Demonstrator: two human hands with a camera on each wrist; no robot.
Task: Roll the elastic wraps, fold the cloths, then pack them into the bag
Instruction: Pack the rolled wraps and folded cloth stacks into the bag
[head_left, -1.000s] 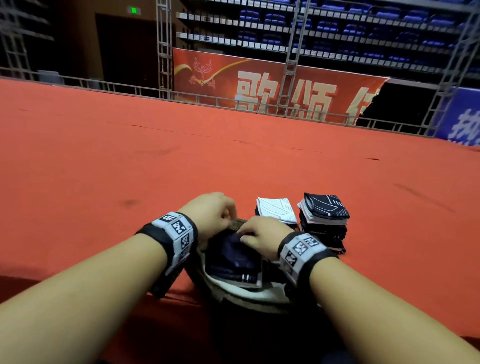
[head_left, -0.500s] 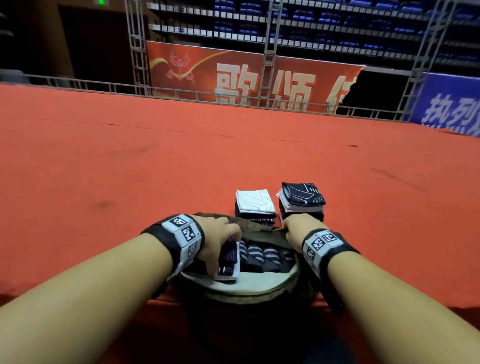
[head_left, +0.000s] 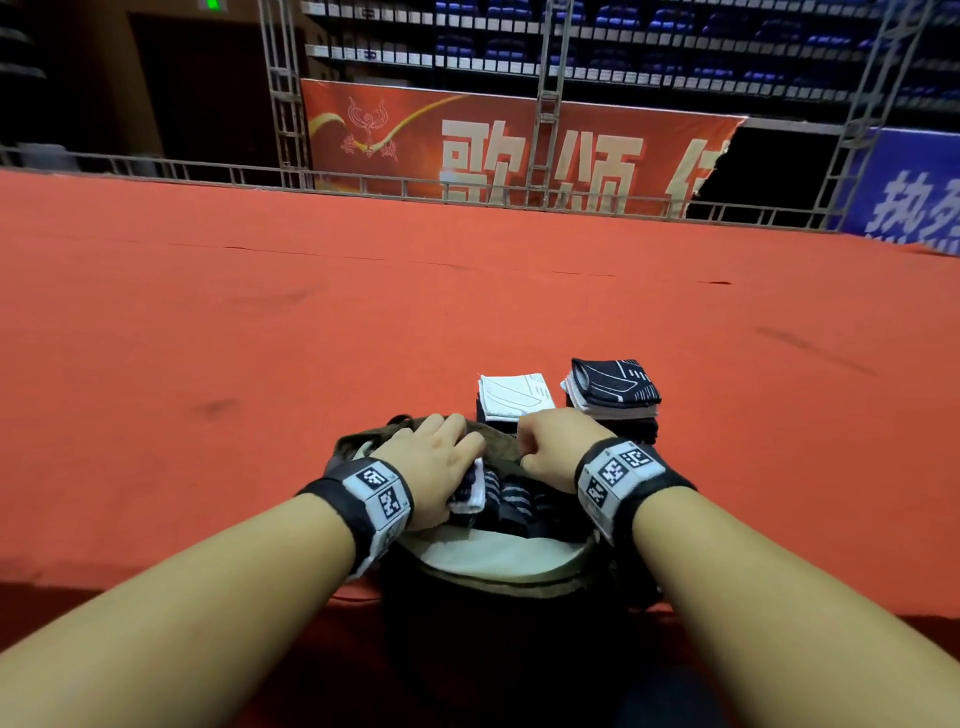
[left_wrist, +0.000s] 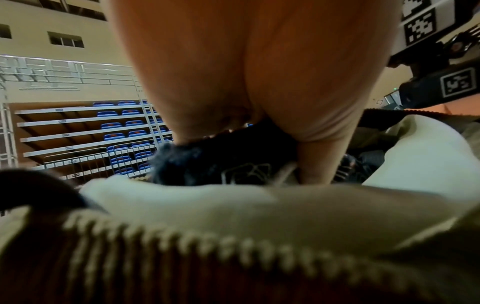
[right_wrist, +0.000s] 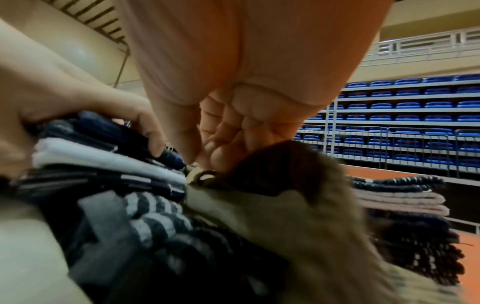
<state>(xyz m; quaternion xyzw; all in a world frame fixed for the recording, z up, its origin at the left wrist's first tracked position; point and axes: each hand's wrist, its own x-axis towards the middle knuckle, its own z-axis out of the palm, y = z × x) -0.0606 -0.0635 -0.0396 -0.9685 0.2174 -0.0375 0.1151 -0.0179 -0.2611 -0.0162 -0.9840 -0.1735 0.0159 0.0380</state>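
Bag (head_left: 498, 558): sits at the near edge of the red carpet (head_left: 260, 364), right in front of you, mouth open, pale lining showing, rolled striped wraps (head_left: 511, 499) already packed inside.
Left hand (head_left: 434, 467): your fingers curl over a small stack of folded cloths (head_left: 470, 491), thumb on one face and fingers on the other, pushing it down at the left side of the bag's mouth.
Right hand (head_left: 553, 449): your fingertips (right_wrist: 221, 152) are bunched together, pinching the bag's far rim (right_wrist: 262, 164) and drawing it back to widen the opening.
Still outside: a white-topped pile (head_left: 514, 397) and a dark-topped pile (head_left: 615, 389) of folded cloths lie on the carpet just beyond the bag, side by side.
Handling: the cloths look soft, light and limp, so a stack will likely splay unless you clamp it across its full thickness near the folded edge, not by one corner.
Bag fabric: appears floppy; judge that the rim will sag shut if you let go, so keep tension on it while the stack goes in.
Risk: pressing too hard could crush or unroll the wraps beneath.
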